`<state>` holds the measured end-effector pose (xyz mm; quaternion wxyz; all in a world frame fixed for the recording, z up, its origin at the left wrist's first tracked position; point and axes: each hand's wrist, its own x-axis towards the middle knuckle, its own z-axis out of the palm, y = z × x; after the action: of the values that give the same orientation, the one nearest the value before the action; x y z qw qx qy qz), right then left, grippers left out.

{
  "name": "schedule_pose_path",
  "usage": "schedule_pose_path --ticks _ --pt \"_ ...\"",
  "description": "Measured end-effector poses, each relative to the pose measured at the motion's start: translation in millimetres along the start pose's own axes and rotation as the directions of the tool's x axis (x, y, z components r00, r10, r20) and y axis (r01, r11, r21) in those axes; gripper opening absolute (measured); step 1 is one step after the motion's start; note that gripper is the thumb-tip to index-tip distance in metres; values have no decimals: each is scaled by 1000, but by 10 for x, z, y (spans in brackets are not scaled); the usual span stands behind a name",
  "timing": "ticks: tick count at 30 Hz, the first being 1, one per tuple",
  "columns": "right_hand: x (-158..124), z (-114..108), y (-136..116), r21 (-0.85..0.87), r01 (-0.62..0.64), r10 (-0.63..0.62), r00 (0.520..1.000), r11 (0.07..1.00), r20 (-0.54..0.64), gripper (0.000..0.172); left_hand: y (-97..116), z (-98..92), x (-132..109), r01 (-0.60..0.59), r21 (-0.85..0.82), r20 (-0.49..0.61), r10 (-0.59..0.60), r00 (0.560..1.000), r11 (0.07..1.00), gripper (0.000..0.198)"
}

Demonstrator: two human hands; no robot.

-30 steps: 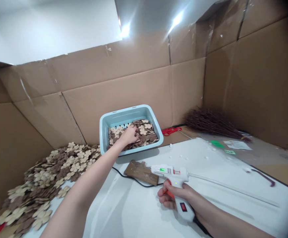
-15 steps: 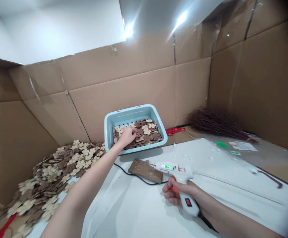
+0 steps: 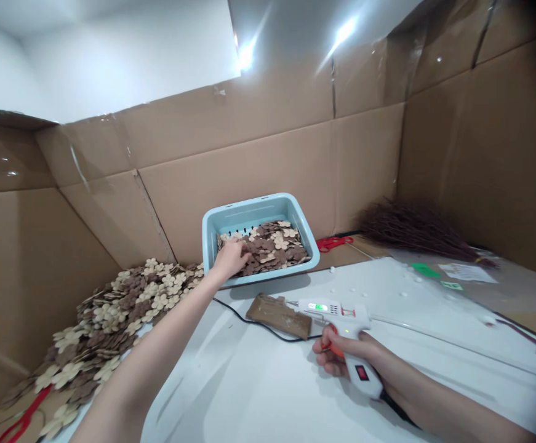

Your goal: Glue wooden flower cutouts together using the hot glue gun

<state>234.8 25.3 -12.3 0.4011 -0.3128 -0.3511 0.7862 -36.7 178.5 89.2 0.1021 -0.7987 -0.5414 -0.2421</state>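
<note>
My left hand [image 3: 231,257] reaches over the near rim of a light blue plastic basket [image 3: 314,249] into brown and cream flower cutouts [image 3: 279,241]. Its fingers are curled down against the cutouts; the fingertips are partly hidden, and I cannot make out what is between them. My right hand [image 3: 348,351] is closed around the handle of a white glue gun [image 3: 357,323] with a finger at its orange trigger. A long clear glue stick [image 3: 452,339] extends from the back of the gun. The nozzle points left, above a brown glue-smeared block [image 3: 279,315].
A big heap of flower cutouts [image 3: 124,307] spreads left of the basket. Red-handled scissors [image 3: 335,243] lie behind it, and a red-handled tool [image 3: 25,418] at lower left. Dark thin twigs [image 3: 420,234] lie at right. Cardboard walls [image 3: 249,154] enclose the white table [image 3: 231,381].
My left hand has moved toward the left side of the basket, lower among the cutouts. The view has shifted slightly; my right hand keeps the glue gun in much the same place.
</note>
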Motion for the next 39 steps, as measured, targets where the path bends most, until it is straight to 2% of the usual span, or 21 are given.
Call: schedule_pose_path --ticks 3,6,8,11,14,16,17,19,20,21,23,25,27,34,39 --pt "-3 -3 -6 -14 -8 8 1000 1000 3 34 -120 118 66 56 -18 103 -54 993 998 25" --pt "-8 -5 -1 -9 -11 11 1000 1000 -1 34 -135 144 107 96 -54 153 -86 984 994 30" --pt "-23 2 3 1 0 0 1000 1000 -1 32 -79 81 106 117 -86 145 -103 984 989 26" --pt "-84 32 -23 -17 33 -33 999 999 -11 28 84 -112 9 141 -163 102 -126 987 976 23" --pt "-182 80 -114 -112 81 -83 996 990 -14 27 300 -320 -311 151 -281 144 -114 983 948 40" --pt "-248 113 -201 -162 111 -108 994 980 24 27 467 -403 -662 172 -369 253 -80 964 913 45" --pt "-276 128 -245 -167 125 -119 992 978 42 28 559 -420 -863 202 -415 320 -65 945 887 43" --pt "-317 150 -319 -183 133 -118 989 974 92 29 746 -404 -1264 354 -563 498 -35 867 747 37" --pt "-331 158 -343 -185 127 -106 987 974 118 30 834 -378 -1445 383 -587 525 -25 851 713 35" --pt "-340 164 -359 -189 126 -100 985 974 141 29 911 -344 -1602 366 -586 506 -26 862 723 33" --pt "-355 170 -363 -221 103 -68 985 970 160 29 1013 -270 -1828 267 -523 420 -28 907 810 31" --pt "-367 171 -341 -288 41 0 990 957 141 32 1033 -207 -1942 170 -429 323 -25 946 887 22" --pt "-380 170 -308 -378 -36 84 990 925 112 37 983 -169 -1975 131 -396 252 -29 967 909 13" --pt "-403 213 -201 -577 -160 247 966 801 75 40 733 -143 -1944 129 -568 63 -114 992 813 26" --pt "-422 284 -149 -659 -209 289 957 723 15 43 714 -84 -1950 211 -639 72 -216 974 740 17"
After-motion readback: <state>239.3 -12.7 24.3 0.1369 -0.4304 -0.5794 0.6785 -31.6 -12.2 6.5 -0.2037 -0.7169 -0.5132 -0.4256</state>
